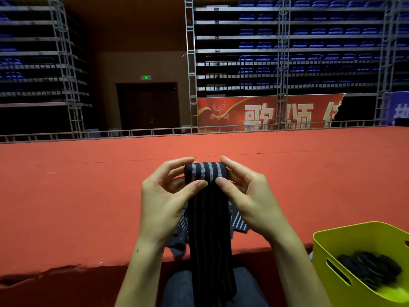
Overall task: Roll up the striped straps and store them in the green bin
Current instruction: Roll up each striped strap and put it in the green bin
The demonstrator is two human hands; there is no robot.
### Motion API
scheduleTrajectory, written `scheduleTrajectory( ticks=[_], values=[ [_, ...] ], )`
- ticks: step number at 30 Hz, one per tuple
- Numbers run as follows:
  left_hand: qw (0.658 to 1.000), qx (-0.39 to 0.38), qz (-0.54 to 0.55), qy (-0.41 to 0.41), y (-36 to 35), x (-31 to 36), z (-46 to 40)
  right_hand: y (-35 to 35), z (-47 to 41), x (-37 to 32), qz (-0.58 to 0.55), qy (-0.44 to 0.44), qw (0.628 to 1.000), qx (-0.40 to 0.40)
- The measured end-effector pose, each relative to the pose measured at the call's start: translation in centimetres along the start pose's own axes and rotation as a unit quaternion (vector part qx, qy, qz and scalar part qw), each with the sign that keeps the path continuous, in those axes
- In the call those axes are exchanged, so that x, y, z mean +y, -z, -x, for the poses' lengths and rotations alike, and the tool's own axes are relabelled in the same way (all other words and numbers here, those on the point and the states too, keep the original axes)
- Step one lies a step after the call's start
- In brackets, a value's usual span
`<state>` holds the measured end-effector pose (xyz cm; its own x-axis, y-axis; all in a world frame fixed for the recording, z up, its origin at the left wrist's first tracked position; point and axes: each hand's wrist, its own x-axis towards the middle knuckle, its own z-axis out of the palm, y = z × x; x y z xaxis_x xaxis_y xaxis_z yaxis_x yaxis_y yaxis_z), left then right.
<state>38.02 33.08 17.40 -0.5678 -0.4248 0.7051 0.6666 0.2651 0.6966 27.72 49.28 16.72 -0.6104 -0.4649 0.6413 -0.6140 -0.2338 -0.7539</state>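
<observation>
A: Hands first. Pose?

B: Both raised side by side over the near edge of the red stage floor, palms facing each other. The left hand pinches the left end of the rolled part of the striped strap, thumb in front, fingers curled over the back. The right hand mirrors it on the right end, thumb pressed on the front of the roll. Both are grasping the strap; neither is loose or clenched on nothing.

A: Surroundings, anything in the way?

B: More loose straps lie in a heap on the floor under the wrists, mostly hidden by the hands and the hanging strap. The green bin stands low at the right, just beside the right forearm, with dark rolled straps inside. Count unclear, blurred. The person's lap in dark trousers shows at the bottom. Far side: a metal rail, a red banner, tiers of blue seats, a dark door.

A: Strap orientation?

B: The roll's axis runs left to right between the hands, pale stripes crossing it front to back. The unrolled tail hangs straight down from the roll toward the lap, long axis running away from and toward the person, its stripes dim.
</observation>
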Motion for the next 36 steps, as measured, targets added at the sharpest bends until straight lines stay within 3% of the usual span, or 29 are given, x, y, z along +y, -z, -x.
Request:
scheduleTrajectory(
  ticks=[5,10,20,36],
  values=[
    [1.000,-0.014,-0.017,0.003,0.0,0.8,-0.1,-0.2,0.0,-0.2,-0.054,0.017,0.997,0.049],
    [0.989,-0.125,-0.040,0.065,0.7,1.6,0.1,0.0,0.2,-0.4,-0.089,0.028,0.992,0.088],
    [0.991,-0.046,-0.122,0.031,0.4,0.8,-0.1,-0.1,0.6,-0.9,-0.062,0.049,0.995,0.066],
    [0.989,-0.119,-0.063,0.053,0.7,1.6,0.3,-0.5,0.9,-0.2,-0.077,0.095,0.987,0.104]
  ],
)
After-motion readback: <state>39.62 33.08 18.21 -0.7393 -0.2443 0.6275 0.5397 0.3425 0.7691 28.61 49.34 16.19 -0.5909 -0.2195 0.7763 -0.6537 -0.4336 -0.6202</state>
